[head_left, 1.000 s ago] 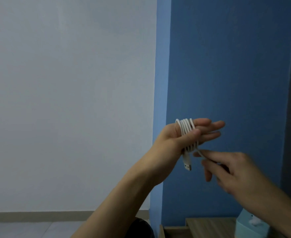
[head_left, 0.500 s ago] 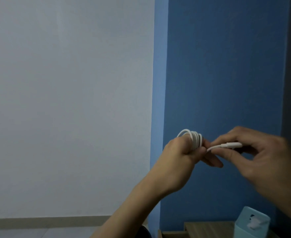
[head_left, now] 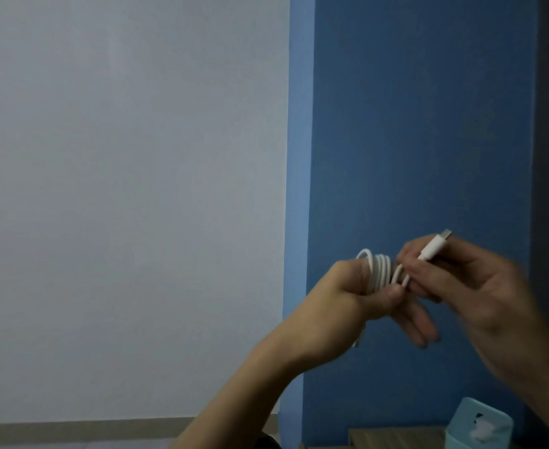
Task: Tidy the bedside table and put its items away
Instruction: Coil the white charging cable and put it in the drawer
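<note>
Against the blue wall [head_left: 412, 124], nearest you, your left hand [head_left: 357, 293] grips a white charging cable [head_left: 379, 270] wound into a tidy coil of several close loops, held in the air well above the table, while your right hand [head_left: 480, 286] pinches the free end just behind its small connector [head_left: 436, 244], which pokes up past your fingers. I'd judge the coiling nearly done, with that short tail left to tuck in and the bundle not yet put away. Lower and farther off, the wooden bedside table [head_left: 396, 437] shows only its edge, with a pale blue tissue box [head_left: 457, 435] at its right end
</note>
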`<state>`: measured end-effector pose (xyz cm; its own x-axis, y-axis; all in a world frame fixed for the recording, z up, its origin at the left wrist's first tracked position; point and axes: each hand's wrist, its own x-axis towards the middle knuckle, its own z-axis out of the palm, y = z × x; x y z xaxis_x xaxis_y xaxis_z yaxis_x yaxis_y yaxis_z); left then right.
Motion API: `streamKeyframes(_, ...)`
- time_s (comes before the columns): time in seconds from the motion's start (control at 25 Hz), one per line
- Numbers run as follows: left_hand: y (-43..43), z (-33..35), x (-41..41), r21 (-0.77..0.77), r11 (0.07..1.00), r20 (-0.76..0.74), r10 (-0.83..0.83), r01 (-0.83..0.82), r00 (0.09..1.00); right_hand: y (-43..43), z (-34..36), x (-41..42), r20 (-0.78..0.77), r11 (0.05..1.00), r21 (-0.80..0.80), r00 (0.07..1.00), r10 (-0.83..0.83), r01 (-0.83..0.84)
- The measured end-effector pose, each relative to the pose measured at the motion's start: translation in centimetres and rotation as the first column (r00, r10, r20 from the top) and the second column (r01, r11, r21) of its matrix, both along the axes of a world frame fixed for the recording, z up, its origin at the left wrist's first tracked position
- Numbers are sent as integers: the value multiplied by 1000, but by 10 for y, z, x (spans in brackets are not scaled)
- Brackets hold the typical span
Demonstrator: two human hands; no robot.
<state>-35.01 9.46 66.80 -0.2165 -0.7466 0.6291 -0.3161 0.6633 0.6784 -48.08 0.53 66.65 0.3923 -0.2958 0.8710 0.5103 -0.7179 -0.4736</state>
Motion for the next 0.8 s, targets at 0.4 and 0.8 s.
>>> streamKeyframes(0.4,0,7,-7,18,996,-181,85,-83,980,-2,8,2,129,996,83,991,-27,16)
streamKeyframes(0.8,0,0,5,127,989,-224,-42,72,974,-14,14,-2,-227,920,-369,947,-227,132)
